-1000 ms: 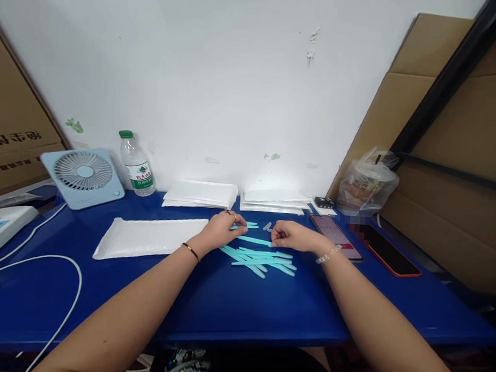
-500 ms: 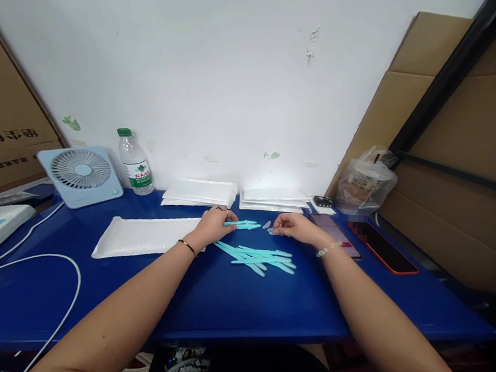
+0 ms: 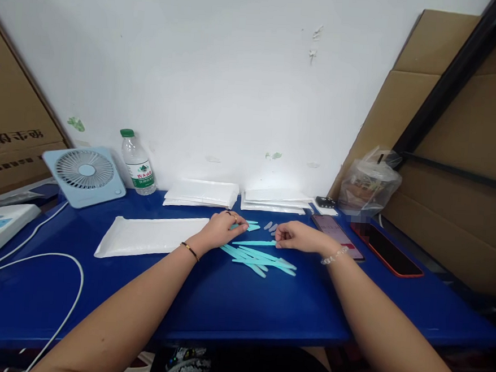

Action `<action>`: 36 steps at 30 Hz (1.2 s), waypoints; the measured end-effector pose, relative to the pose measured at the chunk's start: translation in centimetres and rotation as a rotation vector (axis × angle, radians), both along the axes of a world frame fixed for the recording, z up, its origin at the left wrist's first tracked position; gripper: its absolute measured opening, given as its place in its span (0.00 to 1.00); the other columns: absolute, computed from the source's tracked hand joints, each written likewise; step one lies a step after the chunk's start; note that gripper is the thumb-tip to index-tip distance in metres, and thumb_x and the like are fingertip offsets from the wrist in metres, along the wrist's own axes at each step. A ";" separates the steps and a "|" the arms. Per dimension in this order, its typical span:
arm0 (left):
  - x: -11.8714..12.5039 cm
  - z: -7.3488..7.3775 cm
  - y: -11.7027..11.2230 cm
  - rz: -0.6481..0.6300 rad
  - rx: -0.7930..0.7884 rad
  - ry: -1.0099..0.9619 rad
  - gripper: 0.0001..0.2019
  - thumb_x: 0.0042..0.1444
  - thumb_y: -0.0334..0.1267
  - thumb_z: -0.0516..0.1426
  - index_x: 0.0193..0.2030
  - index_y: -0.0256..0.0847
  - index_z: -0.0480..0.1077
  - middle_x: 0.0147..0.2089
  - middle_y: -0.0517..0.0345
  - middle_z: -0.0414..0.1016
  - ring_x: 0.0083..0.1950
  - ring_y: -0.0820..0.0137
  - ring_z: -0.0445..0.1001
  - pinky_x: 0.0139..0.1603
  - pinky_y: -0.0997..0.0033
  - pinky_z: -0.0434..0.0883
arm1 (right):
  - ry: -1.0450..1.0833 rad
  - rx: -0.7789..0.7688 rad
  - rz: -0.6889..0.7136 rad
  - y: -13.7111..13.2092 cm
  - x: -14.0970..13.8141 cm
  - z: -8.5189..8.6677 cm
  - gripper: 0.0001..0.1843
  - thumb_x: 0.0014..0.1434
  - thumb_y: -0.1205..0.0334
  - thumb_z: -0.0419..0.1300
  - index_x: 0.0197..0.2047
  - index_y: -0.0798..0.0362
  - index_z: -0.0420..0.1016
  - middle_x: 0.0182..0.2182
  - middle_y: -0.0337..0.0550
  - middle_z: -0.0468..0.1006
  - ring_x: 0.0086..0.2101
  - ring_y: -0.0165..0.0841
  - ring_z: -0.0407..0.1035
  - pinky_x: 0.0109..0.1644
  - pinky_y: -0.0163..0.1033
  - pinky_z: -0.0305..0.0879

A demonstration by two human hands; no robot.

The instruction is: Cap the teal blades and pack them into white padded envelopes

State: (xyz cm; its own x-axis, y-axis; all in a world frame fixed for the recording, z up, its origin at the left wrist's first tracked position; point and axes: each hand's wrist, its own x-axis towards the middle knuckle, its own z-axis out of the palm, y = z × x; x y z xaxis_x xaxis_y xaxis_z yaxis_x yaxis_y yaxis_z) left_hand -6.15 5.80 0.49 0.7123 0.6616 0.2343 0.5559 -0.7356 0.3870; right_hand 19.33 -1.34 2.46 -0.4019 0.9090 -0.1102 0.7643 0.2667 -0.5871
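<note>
My left hand [image 3: 224,229] is closed around a few turquoise eyebrow razors [image 3: 252,226], whose ends stick out past the fingertips to the right. Between the thumb and fingers of my right hand [image 3: 293,236] is the right end of a single turquoise eyebrow razor [image 3: 252,243], lying level just above the pile. Small translucent caps [image 3: 269,225] lie on the table beside my right fingertips. Nearer to me, a loose pile of similar razors [image 3: 260,260] is spread on the blue table [image 3: 239,310], some with translucent covers on their ends.
A white padded packet [image 3: 151,237] lies left of my left hand. White packet stacks [image 3: 203,193] [image 3: 275,199] sit against the wall. A fan [image 3: 85,176], a bottle [image 3: 139,164] and a cable [image 3: 82,288] are leftward. Phones [image 3: 338,236] [image 3: 390,252] and a bagged cup [image 3: 369,183] are rightward.
My right hand has come away from the translucent caps toward me and taken hold of one razor's end. The fingers of my left hand now cover more of its razors.
</note>
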 end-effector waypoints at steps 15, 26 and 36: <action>0.3 0.3 0.6 0.040 0.055 0.047 0.14 0.56 0.50 0.53 0.39 0.46 0.75 0.40 0.60 0.77 0.43 0.65 0.73 0.43 0.70 0.66 | 0.311 0.026 -0.111 1.7 0.1 -1.3 0.13 0.52 0.53 0.61 0.33 0.55 0.71 0.26 0.39 0.73 0.26 0.27 0.64 0.31 0.33 0.61; -1.3 -0.9 2.3 0.110 0.066 0.062 0.19 0.55 0.49 0.55 0.54 0.55 0.69 0.55 0.60 0.69 0.54 0.61 0.67 0.53 0.63 0.64 | 0.205 0.076 -0.152 1.4 1.5 -1.1 0.11 0.52 0.56 0.60 0.34 0.56 0.73 0.30 0.44 0.78 0.30 0.31 0.70 0.34 0.35 0.64; -0.7 -0.4 0.9 0.108 0.068 0.016 0.18 0.58 0.47 0.53 0.53 0.50 0.70 0.54 0.56 0.70 0.55 0.61 0.65 0.55 0.60 0.63 | -0.130 -0.115 0.060 -1.4 -0.3 1.0 0.05 0.45 0.64 0.62 0.29 0.54 0.74 0.24 0.40 0.74 0.25 0.31 0.66 0.27 0.34 0.59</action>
